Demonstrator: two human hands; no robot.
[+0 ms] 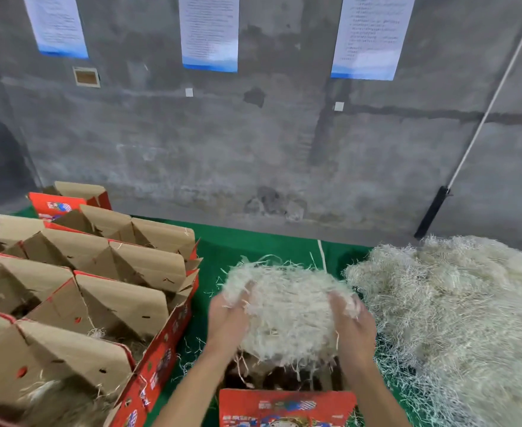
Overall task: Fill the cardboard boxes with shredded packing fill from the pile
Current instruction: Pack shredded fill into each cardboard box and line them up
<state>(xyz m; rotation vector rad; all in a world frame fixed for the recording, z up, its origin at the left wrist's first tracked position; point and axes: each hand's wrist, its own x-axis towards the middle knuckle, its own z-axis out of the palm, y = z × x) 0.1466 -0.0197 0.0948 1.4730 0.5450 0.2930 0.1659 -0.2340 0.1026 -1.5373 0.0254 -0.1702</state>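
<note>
Two hands: left hand (227, 318) and right hand (353, 325) clamp a wad of fill (287, 309), fingers curled in.
Wad position: directly above open box (287, 405).
Pile (457, 306): right of it.

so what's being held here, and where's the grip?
A clump of shredded fill, gripped at its two sides: left hand on the left, right hand on the right.
</note>
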